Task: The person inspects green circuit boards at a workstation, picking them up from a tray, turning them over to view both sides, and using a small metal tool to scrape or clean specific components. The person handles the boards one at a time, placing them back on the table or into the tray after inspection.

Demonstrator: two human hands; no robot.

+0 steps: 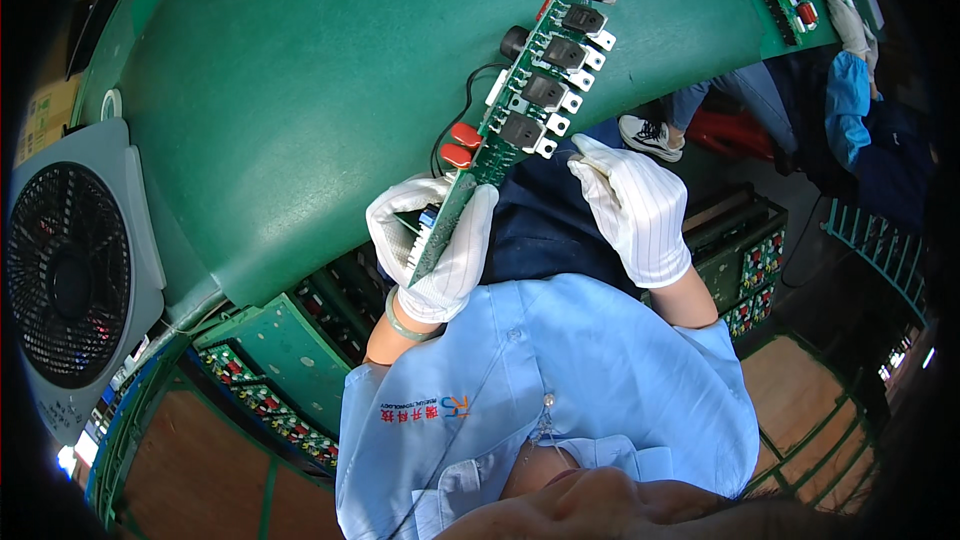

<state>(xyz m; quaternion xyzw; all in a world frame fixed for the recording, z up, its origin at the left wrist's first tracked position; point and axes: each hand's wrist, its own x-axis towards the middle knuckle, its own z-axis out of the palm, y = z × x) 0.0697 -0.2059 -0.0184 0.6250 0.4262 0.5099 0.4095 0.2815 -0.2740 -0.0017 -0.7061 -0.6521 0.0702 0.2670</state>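
We're gripping PCB (488,162) at 7 o'clock end w/ L hand (462,262), ideally keeping off black comps (565,53); R hand (635,205) hovering 4 o'clock, fingers curled, contents unclear.

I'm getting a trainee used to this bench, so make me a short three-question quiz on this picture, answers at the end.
1. Which of the wearer's hands grips the circuit board?
2. True or false: a fan stands at the left side of the picture.
3. The two rounded parts side by side on the board are:
A) yellow
B) red
C) white

Key:
1. The left hand.
2. True.
3. B.
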